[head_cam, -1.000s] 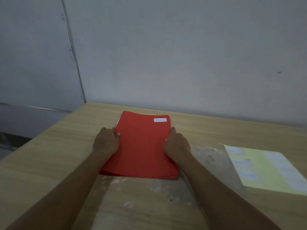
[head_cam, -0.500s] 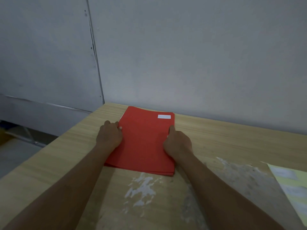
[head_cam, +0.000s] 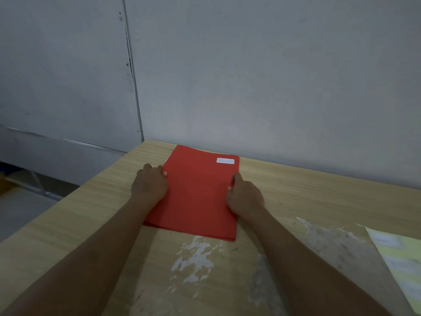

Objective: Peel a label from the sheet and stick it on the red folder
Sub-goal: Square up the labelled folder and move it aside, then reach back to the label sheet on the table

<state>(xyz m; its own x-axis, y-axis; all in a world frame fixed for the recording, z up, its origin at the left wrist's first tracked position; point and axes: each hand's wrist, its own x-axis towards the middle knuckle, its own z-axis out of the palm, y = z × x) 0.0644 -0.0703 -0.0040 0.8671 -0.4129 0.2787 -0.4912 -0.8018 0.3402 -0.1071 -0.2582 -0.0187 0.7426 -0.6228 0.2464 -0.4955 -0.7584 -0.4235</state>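
Note:
The red folder lies flat on the wooden table, its far end close to the wall. A small white label is stuck near its far right corner. My left hand grips the folder's left edge, thumb on top. My right hand grips the right edge the same way. The yellow label sheet lies at the table's right, partly cut off by the frame, with pale labels on it.
A grey wall rises right behind the table. The table's left edge runs diagonally, with floor below it. Worn white patches mark the tabletop in front of the folder.
The folder and both hands have slid away from me toward the wall and left. The view has turned left, so the label sheet now sits at the right edge.

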